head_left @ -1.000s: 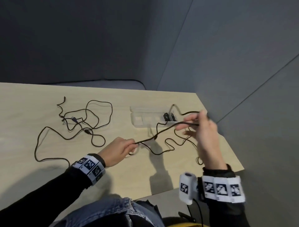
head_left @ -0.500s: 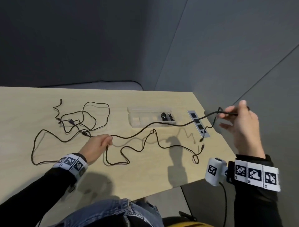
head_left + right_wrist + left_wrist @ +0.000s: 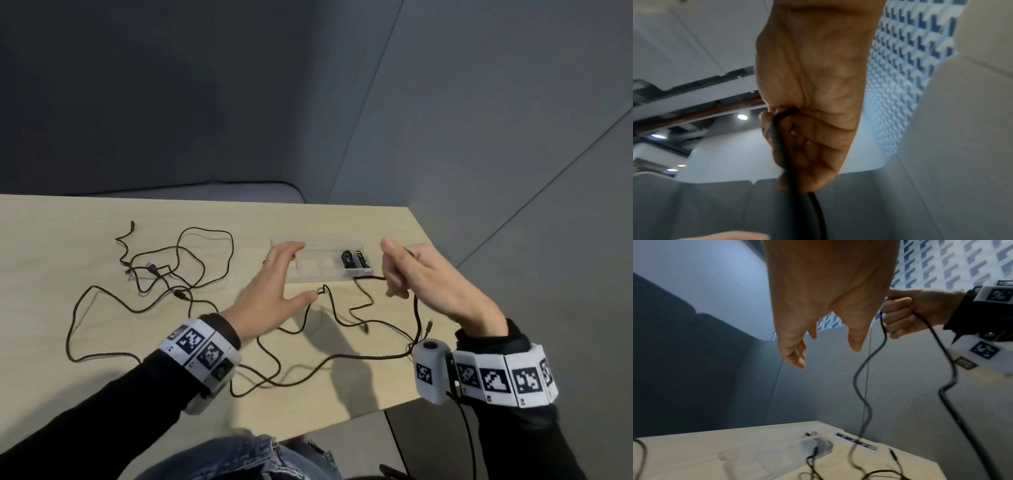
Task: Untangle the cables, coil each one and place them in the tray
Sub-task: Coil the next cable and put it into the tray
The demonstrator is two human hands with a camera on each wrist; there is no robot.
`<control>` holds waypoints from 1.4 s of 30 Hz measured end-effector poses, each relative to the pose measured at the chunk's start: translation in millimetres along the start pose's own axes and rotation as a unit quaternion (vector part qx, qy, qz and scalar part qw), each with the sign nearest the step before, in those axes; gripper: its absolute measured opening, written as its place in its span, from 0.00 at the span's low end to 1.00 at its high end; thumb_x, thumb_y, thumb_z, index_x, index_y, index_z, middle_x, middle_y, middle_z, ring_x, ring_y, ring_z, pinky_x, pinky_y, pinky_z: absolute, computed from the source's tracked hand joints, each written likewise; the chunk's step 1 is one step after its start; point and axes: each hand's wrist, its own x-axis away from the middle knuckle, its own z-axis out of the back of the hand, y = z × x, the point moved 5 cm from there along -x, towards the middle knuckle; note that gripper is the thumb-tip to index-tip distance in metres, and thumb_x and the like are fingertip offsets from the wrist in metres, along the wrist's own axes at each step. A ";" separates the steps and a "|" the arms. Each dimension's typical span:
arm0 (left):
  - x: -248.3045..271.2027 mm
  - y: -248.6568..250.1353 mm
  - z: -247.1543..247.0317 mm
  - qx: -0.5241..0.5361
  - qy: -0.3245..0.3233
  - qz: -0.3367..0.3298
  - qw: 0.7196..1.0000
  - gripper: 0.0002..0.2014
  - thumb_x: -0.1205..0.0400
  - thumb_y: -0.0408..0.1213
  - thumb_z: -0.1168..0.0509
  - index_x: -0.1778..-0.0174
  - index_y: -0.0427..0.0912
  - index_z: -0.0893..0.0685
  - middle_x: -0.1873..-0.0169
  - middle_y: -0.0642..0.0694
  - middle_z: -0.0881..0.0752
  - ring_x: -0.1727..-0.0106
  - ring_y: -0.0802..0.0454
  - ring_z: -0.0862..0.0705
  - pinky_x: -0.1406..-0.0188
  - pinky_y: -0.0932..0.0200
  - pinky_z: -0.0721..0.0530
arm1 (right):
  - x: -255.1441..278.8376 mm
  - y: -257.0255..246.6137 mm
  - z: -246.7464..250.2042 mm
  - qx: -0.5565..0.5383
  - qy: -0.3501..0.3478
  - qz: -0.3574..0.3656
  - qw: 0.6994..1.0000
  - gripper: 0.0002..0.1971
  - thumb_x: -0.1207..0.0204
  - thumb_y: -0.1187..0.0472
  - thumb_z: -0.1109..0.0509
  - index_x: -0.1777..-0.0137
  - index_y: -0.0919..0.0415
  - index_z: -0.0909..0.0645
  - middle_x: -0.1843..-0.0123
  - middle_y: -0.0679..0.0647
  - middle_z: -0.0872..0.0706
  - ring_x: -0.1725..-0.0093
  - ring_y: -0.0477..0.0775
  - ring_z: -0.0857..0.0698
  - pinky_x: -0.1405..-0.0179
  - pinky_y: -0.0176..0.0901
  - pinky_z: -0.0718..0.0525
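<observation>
My right hand (image 3: 400, 270) is raised beside the right end of the clear tray (image 3: 308, 270). Its fingers (image 3: 797, 146) are curled round a black cable (image 3: 416, 308), which hangs from the fist to the table and runs off in loose loops toward the front edge. My left hand (image 3: 274, 281) hovers open with spread fingers over the tray's left end and holds nothing; its thumb is close to a loop of that cable. In the left wrist view the open left hand (image 3: 818, 321) faces the gripping right hand (image 3: 900, 313). A coiled black cable (image 3: 352, 260) lies in the tray's right compartment.
A tangle of black cables (image 3: 171, 267) is spread over the left part of the wooden table (image 3: 51, 240). A metal socket strip (image 3: 857, 443) sits in the tabletop right of the tray. Grey padded walls stand behind and to the right. The table's front edge is near my lap.
My left hand has let go of the cable, risen and moved right toward the tray. My right hand has swung back from beyond the table's right edge, still holding the cable, which now lies slack.
</observation>
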 end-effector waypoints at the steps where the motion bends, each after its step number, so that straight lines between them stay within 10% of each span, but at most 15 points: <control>1: 1.1 6.9 -5.5 0.020 -0.001 -0.008 1.000 0.42 0.26 0.48 0.27 0.21 0.52 0.44 0.25 0.53 0.38 0.25 0.59 0.34 0.29 0.59 0.31 | 1.8 -8.8 -7.7 0.018 -0.014 0.022 0.999 0.30 0.21 0.36 0.46 0.80 0.55 0.31 0.81 0.47 0.29 0.76 0.49 0.30 0.63 0.57 0.19; 4: 3.0 18.0 -18.8 0.030 -0.010 -0.028 0.999 0.43 0.27 0.46 0.25 0.21 0.54 0.44 0.25 0.60 0.34 0.25 0.67 0.35 0.28 0.67 0.35 | 9.1 -32.1 -24.9 0.038 -0.045 0.086 0.995 0.29 0.22 0.37 0.45 0.81 0.54 0.32 0.82 0.46 0.32 0.79 0.45 0.35 0.76 0.38 0.33; 8: 1.2 7.3 -22.3 0.042 -0.028 -0.024 0.998 0.07 0.17 0.38 0.36 0.45 0.50 0.18 0.59 0.56 0.14 0.55 0.62 0.17 0.48 0.61 0.19 | 12.5 -43.2 -13.6 0.003 0.045 0.136 0.990 0.30 0.22 0.42 0.43 0.80 0.61 0.32 0.82 0.46 0.31 0.80 0.42 0.35 0.78 0.33 0.35; 16: 9.2 -64.6 13.3 0.055 0.017 0.100 0.993 0.16 0.15 0.27 0.45 0.58 0.52 0.19 0.72 0.49 0.22 0.71 0.60 0.25 0.65 0.66 0.25 | 12.5 24.5 76.0 -0.067 0.375 0.059 0.923 0.32 0.14 0.49 0.45 0.78 0.68 0.32 0.82 0.50 0.26 0.78 0.46 0.29 0.71 0.41 0.29; 23: 7.6 -14.8 33.5 0.059 -0.021 0.066 0.996 0.10 0.27 0.51 0.43 0.64 0.54 0.19 0.75 0.54 0.24 0.70 0.54 0.28 0.66 0.55 0.30 | -2.5 84.1 49.3 0.099 0.233 -0.152 0.955 0.31 0.19 0.42 0.42 0.72 0.68 0.20 0.71 0.61 0.16 0.68 0.58 0.19 0.63 0.47 0.23; 27: 7.2 0.5 39.9 0.095 0.001 0.047 0.994 0.13 0.25 0.56 0.44 0.58 0.54 0.20 0.66 0.45 0.18 0.59 0.36 0.22 0.56 0.43 0.22 | -10.4 111.6 25.7 0.267 0.147 -0.247 0.920 0.29 0.19 0.41 0.42 0.33 0.67 0.27 0.35 0.69 0.22 0.35 0.69 0.24 0.39 0.55 0.25; 32: 8.7 24.8 34.5 0.081 -0.016 -0.014 0.996 0.14 0.22 0.56 0.44 0.57 0.51 0.21 0.66 0.42 0.19 0.62 0.40 0.24 0.59 0.44 0.24 | -20.8 72.2 -48.4 0.235 0.011 0.000 0.972 0.35 0.21 0.46 0.35 0.17 0.44 0.48 0.14 0.49 0.53 0.16 0.50 0.55 0.17 0.51 0.51; 35: 7.1 34.7 30.9 0.084 -0.013 -0.045 0.995 0.11 0.19 0.54 0.43 0.57 0.52 0.21 0.67 0.49 0.20 0.65 0.50 0.24 0.63 0.55 0.26 | -29.0 62.0 -87.1 0.171 -0.028 0.056 0.983 0.21 0.19 0.45 0.39 0.27 0.42 0.30 0.20 0.45 0.33 0.19 0.48 0.39 0.19 0.60 0.45; 37: 3.7 30.5 34.8 0.151 0.014 -0.010 0.988 0.09 0.18 0.51 0.41 0.59 0.53 0.20 0.69 0.55 0.22 0.68 0.56 0.26 0.67 0.62 0.28 | -31.7 59.0 -94.7 0.102 -0.003 0.051 0.993 0.10 0.17 0.50 0.42 0.49 0.50 0.20 0.45 0.43 0.14 0.46 0.38 0.19 0.33 0.59 0.27; 39: 1.8 22.2 41.1 0.209 0.049 0.029 0.976 0.10 0.19 0.51 0.41 0.63 0.55 0.20 0.68 0.59 0.22 0.66 0.58 0.26 0.65 0.64 0.26 | -30.3 59.4 -95.3 0.012 0.017 0.035 0.999 0.12 0.15 0.56 0.42 0.60 0.54 0.24 0.64 0.41 0.18 0.66 0.37 0.24 0.55 0.46 0.25; 42: 2.0 20.0 45.1 0.231 0.078 0.032 0.969 0.10 0.17 0.51 0.45 0.55 0.53 0.20 0.50 0.50 0.19 0.48 0.59 0.18 0.49 0.59 0.20 | -27.5 53.9 -89.1 -0.043 0.042 0.052 0.997 0.13 0.16 0.54 0.41 0.62 0.53 0.24 0.70 0.38 0.24 0.69 0.39 0.29 0.65 0.37 0.31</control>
